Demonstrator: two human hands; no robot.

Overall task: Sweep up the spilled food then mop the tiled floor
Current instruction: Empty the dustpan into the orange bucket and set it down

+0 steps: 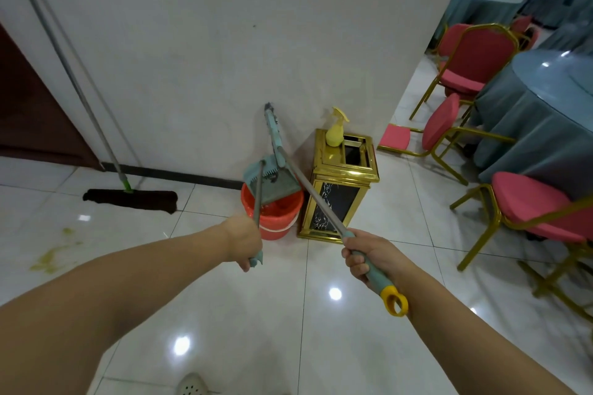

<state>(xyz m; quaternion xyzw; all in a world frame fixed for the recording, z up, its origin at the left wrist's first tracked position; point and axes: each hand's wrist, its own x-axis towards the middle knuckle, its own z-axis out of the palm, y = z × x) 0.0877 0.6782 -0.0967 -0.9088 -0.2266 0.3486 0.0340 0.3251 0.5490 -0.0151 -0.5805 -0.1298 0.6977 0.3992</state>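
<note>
Dustpan (272, 178) and broom (278, 147) are both in hand. The left hand (245, 242) curls tight round the end of the dustpan's handle; the right hand (369, 258) grips the broom's teal grip above the yellow hanging ring (396, 301). From each grip the shafts run away toward the wall, crossing near the pan, which tilts over the red bucket (272, 218), beside the gold bin (340, 189). The broom's head points up. Spilled food (56, 255) lies well left, nearer the left hand, so I judge both tools must swing that way.

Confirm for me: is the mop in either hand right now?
No, the mop leans against the wall, while the left hand holds the dustpan handle and the right hand the broom.
</note>
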